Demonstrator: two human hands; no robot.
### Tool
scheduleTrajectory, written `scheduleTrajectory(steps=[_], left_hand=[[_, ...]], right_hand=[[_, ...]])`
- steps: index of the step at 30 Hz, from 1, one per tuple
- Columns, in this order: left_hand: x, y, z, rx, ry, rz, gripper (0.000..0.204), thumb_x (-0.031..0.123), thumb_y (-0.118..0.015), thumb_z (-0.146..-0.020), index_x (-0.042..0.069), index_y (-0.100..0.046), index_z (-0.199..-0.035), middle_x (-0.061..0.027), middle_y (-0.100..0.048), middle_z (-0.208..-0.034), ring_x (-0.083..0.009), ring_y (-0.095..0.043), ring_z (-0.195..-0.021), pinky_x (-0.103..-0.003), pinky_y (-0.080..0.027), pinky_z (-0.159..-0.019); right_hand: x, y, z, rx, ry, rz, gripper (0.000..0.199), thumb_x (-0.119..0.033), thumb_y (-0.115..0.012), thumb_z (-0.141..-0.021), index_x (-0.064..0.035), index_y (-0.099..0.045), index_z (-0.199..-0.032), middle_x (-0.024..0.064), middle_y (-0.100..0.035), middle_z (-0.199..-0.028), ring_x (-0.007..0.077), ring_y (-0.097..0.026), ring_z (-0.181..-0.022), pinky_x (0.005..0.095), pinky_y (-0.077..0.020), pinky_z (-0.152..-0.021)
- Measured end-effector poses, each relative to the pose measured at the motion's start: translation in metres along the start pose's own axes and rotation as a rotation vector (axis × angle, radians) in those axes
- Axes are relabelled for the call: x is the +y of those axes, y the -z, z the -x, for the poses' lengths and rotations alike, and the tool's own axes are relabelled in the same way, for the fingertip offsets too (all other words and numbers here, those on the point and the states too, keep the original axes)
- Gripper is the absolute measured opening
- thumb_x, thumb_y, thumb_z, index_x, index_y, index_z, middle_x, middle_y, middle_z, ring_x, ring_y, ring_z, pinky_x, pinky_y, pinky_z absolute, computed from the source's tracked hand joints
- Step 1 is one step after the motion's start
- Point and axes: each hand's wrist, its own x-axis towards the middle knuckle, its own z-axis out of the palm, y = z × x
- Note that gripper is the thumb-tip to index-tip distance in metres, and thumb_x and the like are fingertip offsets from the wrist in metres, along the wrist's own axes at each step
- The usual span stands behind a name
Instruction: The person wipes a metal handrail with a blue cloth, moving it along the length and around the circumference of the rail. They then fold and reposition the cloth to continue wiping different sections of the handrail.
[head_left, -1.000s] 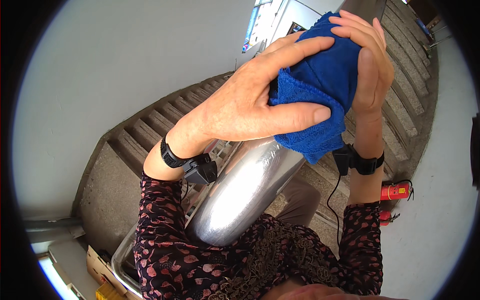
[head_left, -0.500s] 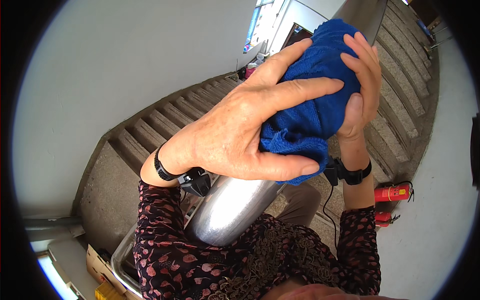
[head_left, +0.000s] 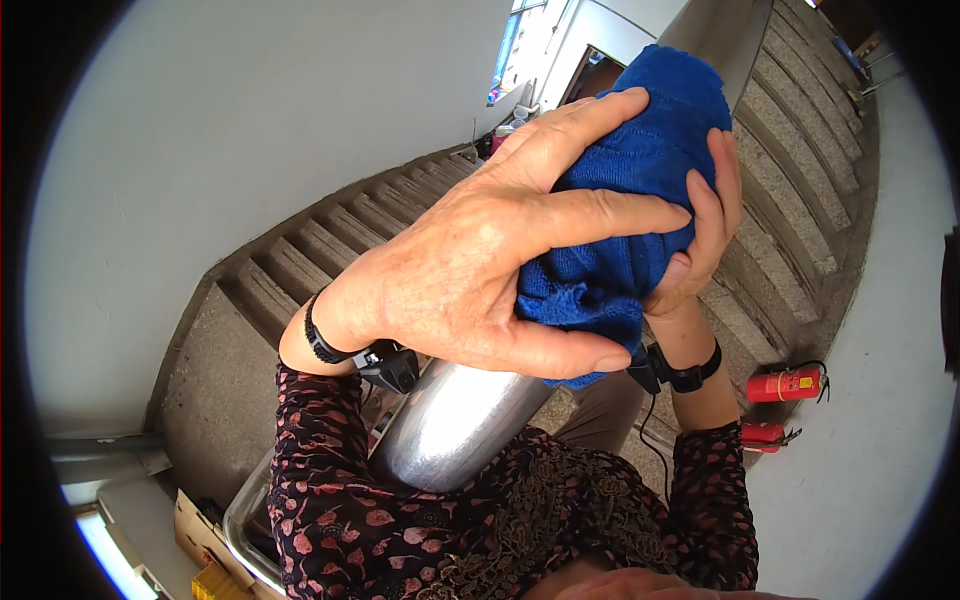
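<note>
A blue cloth [head_left: 655,125] is wrapped over a thick, shiny metal handrail [head_left: 455,425] that slopes up and away in front of me. Across the cloth's upper left side lies my left hand [head_left: 460,255], fingers spread and curved around it, thumb at the near edge. My right hand [head_left: 705,220] grips the cloth from the right side, its fingertips pressed on the blue fabric. Under the cloth the rail's surface is hidden. Each wrist wears a black strap with a small black device [head_left: 388,366].
Stone steps [head_left: 320,245] run along the left wall, and more steps [head_left: 790,170] lie to the right. Red fire extinguishers [head_left: 785,386] stand by the right wall. Cardboard [head_left: 195,530] and a yellow crate [head_left: 215,583] are at lower left.
My right hand has slid down and left along the rail, towards me. The cloth has shifted slightly the same way, and its far end shows more. My left hand has moved only a little.
</note>
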Motion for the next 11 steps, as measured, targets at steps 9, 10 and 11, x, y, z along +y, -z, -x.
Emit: scheduleTrajectory(steps=[9, 10, 11], left_hand=[[-0.007, -0.004, 0.0, 0.06, 0.011, 0.03, 0.057, 0.041, -0.082, -0.07, 0.013, -0.068, -0.117, -0.0317, -0.036, -0.144, -0.0488, -0.042, -0.13, -0.055, -0.038, -0.104], [-0.008, -0.004, -0.001, 0.065, 0.011, 0.015, 0.056, 0.041, -0.081, -0.071, 0.013, -0.068, -0.118, -0.0313, -0.036, -0.144, -0.0474, -0.042, -0.131, -0.055, -0.037, -0.104], [-0.01, -0.004, -0.003, 0.072, 0.019, -0.007, 0.055, 0.042, -0.08, -0.072, 0.013, -0.068, -0.118, -0.0309, -0.036, -0.144, -0.046, -0.042, -0.131, -0.056, -0.037, -0.105]], right_hand=[[0.015, 0.006, -0.01, -0.058, 0.127, 0.059, 0.052, -0.046, -0.026, -0.102, -0.0088, -0.053, -0.125, 0.0202, -0.051, -0.135, 0.0369, -0.048, -0.127, 0.0538, -0.0235, -0.113], [0.018, 0.008, -0.012, -0.069, 0.146, 0.086, 0.052, -0.047, -0.026, -0.102, -0.0092, -0.053, -0.125, 0.0201, -0.051, -0.135, 0.0359, -0.048, -0.127, 0.0536, -0.0229, -0.113], [0.02, 0.01, -0.014, -0.092, 0.142, 0.09, 0.053, -0.048, -0.026, -0.102, -0.0095, -0.053, -0.125, 0.0201, -0.051, -0.135, 0.0349, -0.048, -0.127, 0.0533, -0.0223, -0.113]])
